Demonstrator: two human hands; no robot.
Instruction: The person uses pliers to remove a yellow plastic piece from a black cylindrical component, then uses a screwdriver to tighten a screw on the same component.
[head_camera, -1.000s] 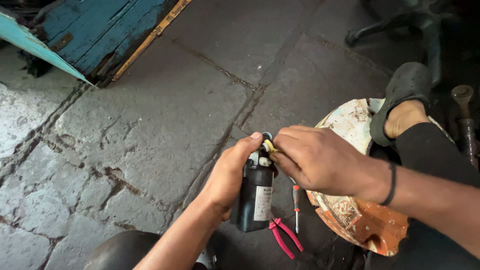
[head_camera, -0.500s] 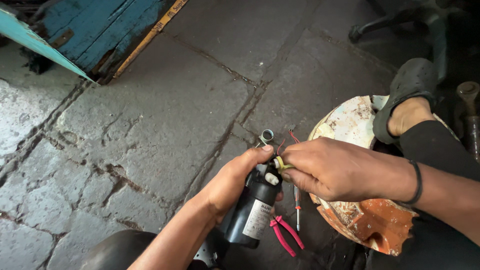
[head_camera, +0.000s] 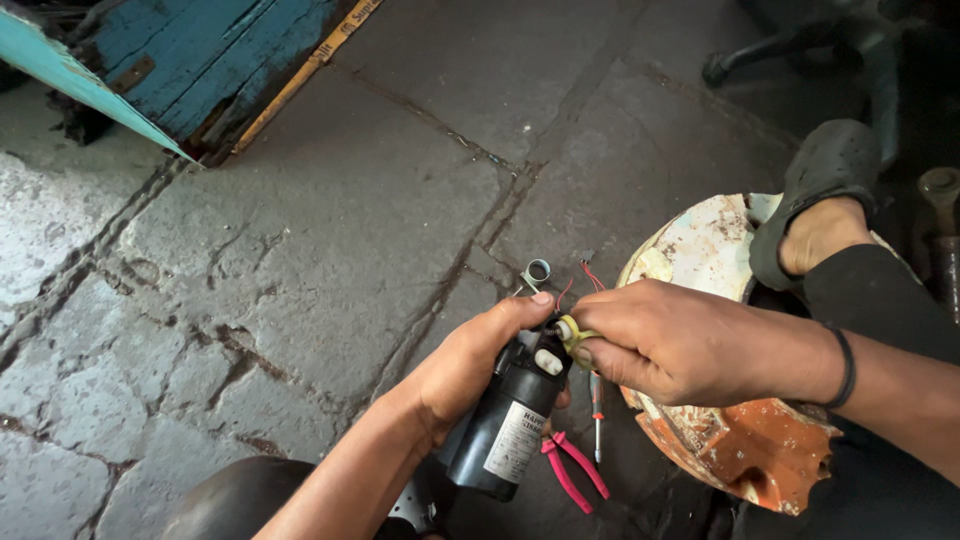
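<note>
The black cylindrical capacitor (head_camera: 505, 425) is gripped over the stone floor (head_camera: 300, 250) by the left hand (head_camera: 470, 365), while the yellow connector (head_camera: 572, 335) is pinched by the right hand (head_camera: 670, 345) and should be pulled straight.

left hand (head_camera: 470, 365) curled gripping, right hand (head_camera: 665, 340) fingers pinching

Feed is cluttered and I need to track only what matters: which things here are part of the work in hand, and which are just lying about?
In hand:
left hand gripping black cylinder
right hand pinching yellow connector at its top
thin red wires

Lying about:
pink-handled pliers
small screwdriver
metal ring clamp
rusty round cover
blue wooden board
</note>
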